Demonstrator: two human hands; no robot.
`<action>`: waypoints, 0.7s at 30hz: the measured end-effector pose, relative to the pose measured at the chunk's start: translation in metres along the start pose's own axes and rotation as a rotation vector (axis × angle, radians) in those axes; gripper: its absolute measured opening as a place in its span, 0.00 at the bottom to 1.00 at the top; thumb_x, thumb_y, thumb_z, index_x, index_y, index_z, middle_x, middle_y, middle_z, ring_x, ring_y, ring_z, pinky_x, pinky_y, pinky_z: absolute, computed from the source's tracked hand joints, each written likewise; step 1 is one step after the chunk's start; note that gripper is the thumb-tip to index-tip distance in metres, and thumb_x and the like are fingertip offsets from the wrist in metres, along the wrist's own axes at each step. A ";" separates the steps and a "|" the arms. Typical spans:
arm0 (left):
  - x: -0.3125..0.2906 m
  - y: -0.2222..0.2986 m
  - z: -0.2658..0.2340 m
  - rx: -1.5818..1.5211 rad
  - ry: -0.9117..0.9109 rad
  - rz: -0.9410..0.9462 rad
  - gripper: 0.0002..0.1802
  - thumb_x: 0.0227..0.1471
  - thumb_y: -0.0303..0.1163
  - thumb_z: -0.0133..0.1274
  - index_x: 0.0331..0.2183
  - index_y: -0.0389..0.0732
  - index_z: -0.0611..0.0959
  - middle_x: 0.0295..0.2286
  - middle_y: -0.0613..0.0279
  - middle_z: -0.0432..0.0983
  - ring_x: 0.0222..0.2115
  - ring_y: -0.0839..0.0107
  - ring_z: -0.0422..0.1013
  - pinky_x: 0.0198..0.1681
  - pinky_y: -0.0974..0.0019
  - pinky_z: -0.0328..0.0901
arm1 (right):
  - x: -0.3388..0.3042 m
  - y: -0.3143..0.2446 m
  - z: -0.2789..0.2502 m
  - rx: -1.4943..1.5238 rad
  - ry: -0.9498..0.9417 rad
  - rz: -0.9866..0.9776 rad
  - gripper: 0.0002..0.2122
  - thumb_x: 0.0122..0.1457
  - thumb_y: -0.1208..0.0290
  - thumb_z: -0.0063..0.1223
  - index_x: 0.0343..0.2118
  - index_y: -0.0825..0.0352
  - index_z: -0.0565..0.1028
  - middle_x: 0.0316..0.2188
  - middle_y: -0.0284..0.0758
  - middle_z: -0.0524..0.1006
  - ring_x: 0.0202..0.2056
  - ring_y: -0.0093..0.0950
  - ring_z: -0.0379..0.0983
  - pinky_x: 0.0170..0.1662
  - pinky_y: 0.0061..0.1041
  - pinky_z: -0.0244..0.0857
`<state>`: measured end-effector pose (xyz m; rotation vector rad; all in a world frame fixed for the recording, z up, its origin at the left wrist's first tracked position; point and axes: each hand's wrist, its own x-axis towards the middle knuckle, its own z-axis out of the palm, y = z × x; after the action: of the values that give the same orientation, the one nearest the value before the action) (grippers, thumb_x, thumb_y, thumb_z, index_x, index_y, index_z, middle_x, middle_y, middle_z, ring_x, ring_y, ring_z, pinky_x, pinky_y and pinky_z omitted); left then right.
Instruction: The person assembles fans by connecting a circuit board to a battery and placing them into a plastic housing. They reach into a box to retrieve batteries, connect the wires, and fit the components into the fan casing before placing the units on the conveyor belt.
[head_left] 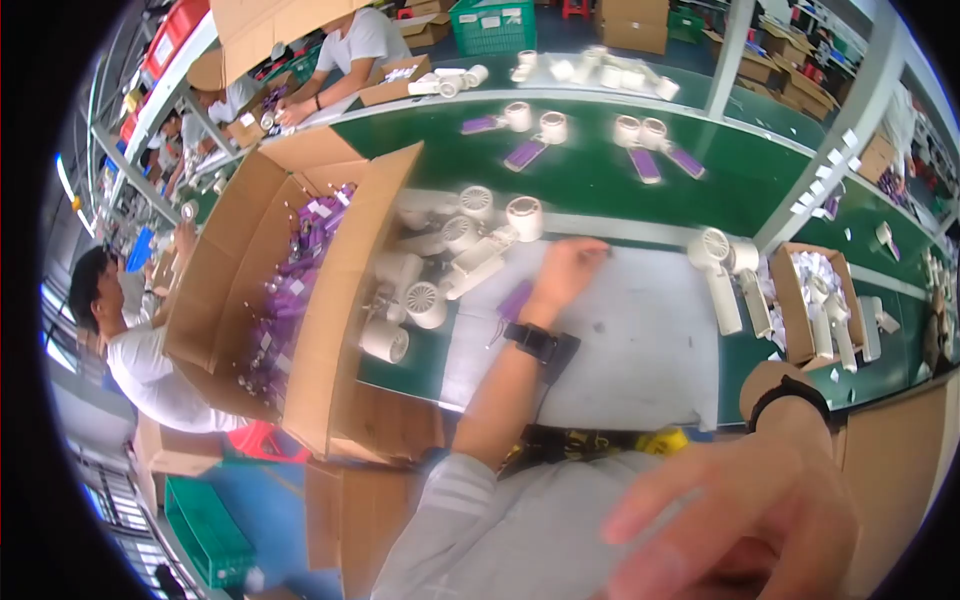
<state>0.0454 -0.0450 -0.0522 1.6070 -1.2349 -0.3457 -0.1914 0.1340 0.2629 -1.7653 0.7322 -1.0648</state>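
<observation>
My left hand point(567, 272), with a dark band at its wrist, hovers over the pale grey mat point(660, 370). Its fingers are drawn together; a tiny dark spot shows at the tips, too small to name. Beside that wrist a purple piece point(515, 300) lies on the mat. My right hand point(740, 510) is raised close in front of my body, blurred, its fingers apart and loosely bent with nothing seen in them. White handheld fans point(480, 262) lie in a group left of the mat. More white fans point(718, 280) rest at its right edge.
A large cardboard box point(345, 300) of purple parts stands at left. A small carton point(800, 300) at right holds white pieces and fans. Purple-handled fans point(645, 150) lie on the green belt beyond. A metal post point(830, 150) rises at right. Other people sit at the left.
</observation>
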 end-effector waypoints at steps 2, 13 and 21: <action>0.001 -0.008 0.002 0.002 0.013 0.036 0.11 0.51 0.28 0.59 0.38 0.39 0.86 0.30 0.55 0.83 0.26 0.71 0.76 0.32 0.68 0.70 | -0.006 0.007 -0.008 0.175 -0.005 -0.099 0.06 0.57 0.71 0.48 0.23 0.56 0.71 0.31 0.35 0.74 0.29 0.32 0.67 0.34 0.30 0.65; -0.036 0.141 -0.064 -0.044 0.182 0.476 0.11 0.52 0.21 0.54 0.40 0.35 0.84 0.31 0.60 0.81 0.28 0.76 0.74 0.33 0.73 0.67 | 0.025 -0.025 -0.048 0.312 0.009 -0.090 0.10 0.50 0.61 0.65 0.35 0.55 0.81 0.38 0.41 0.75 0.33 0.41 0.73 0.35 0.37 0.72; -0.100 0.327 -0.131 0.144 0.027 1.412 0.03 0.51 0.28 0.51 0.29 0.41 0.78 0.28 0.57 0.73 0.24 0.64 0.68 0.26 0.63 0.62 | 0.052 0.053 -0.108 0.475 -0.660 -0.743 0.31 0.53 0.64 0.62 0.58 0.51 0.58 0.52 0.44 0.69 0.43 0.42 0.70 0.40 0.39 0.72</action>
<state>-0.0790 0.1299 0.2438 0.5205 -2.0477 0.6631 -0.2663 0.0267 0.2542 -1.8136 -0.5849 -0.9039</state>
